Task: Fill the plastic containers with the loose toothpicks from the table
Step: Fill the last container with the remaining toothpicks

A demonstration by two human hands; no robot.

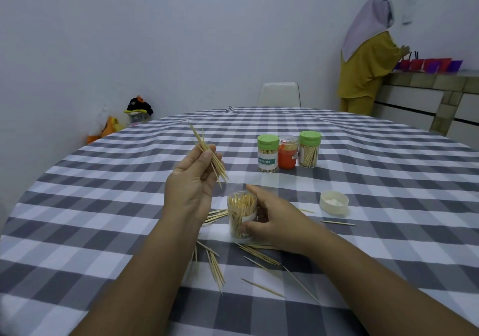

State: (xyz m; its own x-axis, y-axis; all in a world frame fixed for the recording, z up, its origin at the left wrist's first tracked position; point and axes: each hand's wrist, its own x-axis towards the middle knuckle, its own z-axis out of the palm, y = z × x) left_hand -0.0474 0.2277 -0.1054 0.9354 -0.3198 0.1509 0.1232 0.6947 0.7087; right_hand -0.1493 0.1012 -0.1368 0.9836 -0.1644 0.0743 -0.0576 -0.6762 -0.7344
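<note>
Checked tablecloth (pixel 363 206) under loose toothpicks (pixel 259 255)

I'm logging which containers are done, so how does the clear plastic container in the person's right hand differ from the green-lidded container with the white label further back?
The clear plastic container has no lid on, while the green-lidded container is capped. The right hand grips the clear one near the table's front; the green-lidded one stands untouched further back beside two other containers. Both stand upright, are see-through and hold toothpicks.
</note>
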